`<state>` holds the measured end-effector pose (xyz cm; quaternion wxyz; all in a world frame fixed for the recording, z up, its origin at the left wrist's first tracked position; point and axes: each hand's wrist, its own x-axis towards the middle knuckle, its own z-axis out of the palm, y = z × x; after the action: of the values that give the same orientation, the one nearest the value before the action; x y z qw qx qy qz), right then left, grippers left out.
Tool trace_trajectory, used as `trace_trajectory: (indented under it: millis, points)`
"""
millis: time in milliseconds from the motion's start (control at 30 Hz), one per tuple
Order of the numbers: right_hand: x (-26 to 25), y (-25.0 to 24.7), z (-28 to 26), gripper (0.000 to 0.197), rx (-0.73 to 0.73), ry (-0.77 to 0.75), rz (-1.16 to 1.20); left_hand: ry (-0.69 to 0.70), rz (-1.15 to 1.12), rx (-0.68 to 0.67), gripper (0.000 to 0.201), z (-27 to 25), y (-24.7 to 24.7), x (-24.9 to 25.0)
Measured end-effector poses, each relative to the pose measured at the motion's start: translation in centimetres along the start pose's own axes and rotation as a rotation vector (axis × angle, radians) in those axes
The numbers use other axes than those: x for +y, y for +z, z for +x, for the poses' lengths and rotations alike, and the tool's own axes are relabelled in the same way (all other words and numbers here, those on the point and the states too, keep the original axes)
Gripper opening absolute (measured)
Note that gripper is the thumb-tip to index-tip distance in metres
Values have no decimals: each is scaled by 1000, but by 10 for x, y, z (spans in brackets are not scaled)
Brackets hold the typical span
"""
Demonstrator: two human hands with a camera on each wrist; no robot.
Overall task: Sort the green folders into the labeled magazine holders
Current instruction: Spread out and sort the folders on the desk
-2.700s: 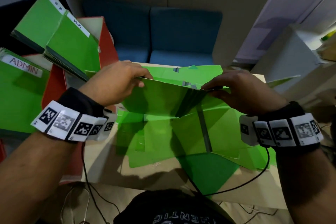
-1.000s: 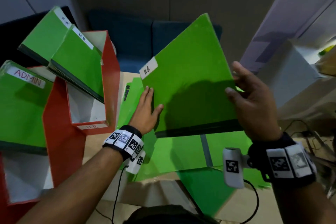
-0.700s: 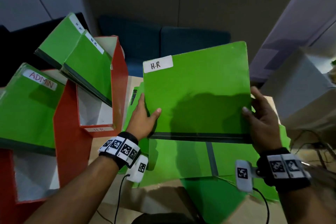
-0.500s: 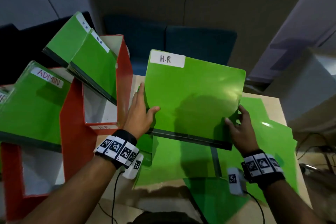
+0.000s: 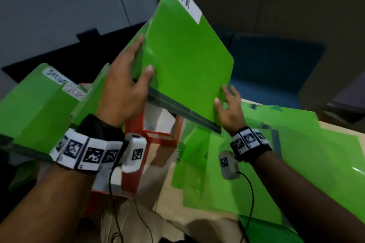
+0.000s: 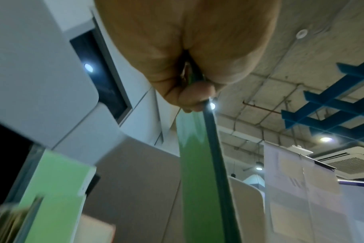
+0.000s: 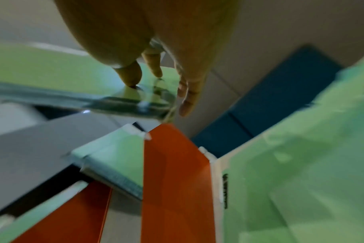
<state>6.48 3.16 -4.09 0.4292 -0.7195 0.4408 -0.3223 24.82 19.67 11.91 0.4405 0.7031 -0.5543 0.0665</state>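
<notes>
Holding a green folder (image 5: 189, 61) w/ a white "H R" label (image 5: 186, 2) tilted in the air above an orange magazine holder (image 5: 158, 134), a person works w/ both hands at a desk (image 5: 166, 199). The left hand (image 5: 124, 92) grips the folder's left edge near the dark spine, thumb on the front face and fingers reaching up behind; the left wrist view confirms the pinch on the thin edge (image 6: 199, 148). The right hand (image 5: 229, 110) stays spread, straight fingers touching the folder's lower right corner, fingertips (image 7: 131, 78) pressing the glossy face there rather than curling round it. The orange holder below shows a pale interior and a small front label, text too blurred to read; whether anything sits inside the part in view, cannot tell. To the left, more green folders (image 5: 39, 108) stand in another holder, white labels (image 5: 55, 75) up top, lettering smeared by blur. In the right wrist view two orange holder walls (image 7: 172, 180) appear w/ green folders leaning between and beside them. Loose green folders (image 5: 286, 160) lie overlapping across the desk at right, just beside the holder. Banded wrist cams w/ black-and-white markers (image 5: 87, 154) sit on both arms.
</notes>
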Motion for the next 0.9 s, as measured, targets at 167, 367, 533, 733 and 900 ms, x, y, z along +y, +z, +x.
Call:
trace_trajectory:
  millis: [167, 367, 533, 733, 900]
  points:
    - [-61, 73, 40, 56, -230, -185, -29, -71, 184, 38, 57, 40, -55, -21]
    - [-90, 132, 48, 54, -421, -362, -25, -240, 281, -17, 60, 74, -76, -75]
    - [-84, 161, 53, 59, -485, -283, -12, -195, 345, -173, 59, 91, -27, -101]
    - [-57, 185, 73, 64, -476, -96, -30, -257, 304, -323, 61, 107, 29, -132]
    - [-42, 206, 81, 70, -437, 56, -59, -359, 383, -465, 51, 106, 50, -146]
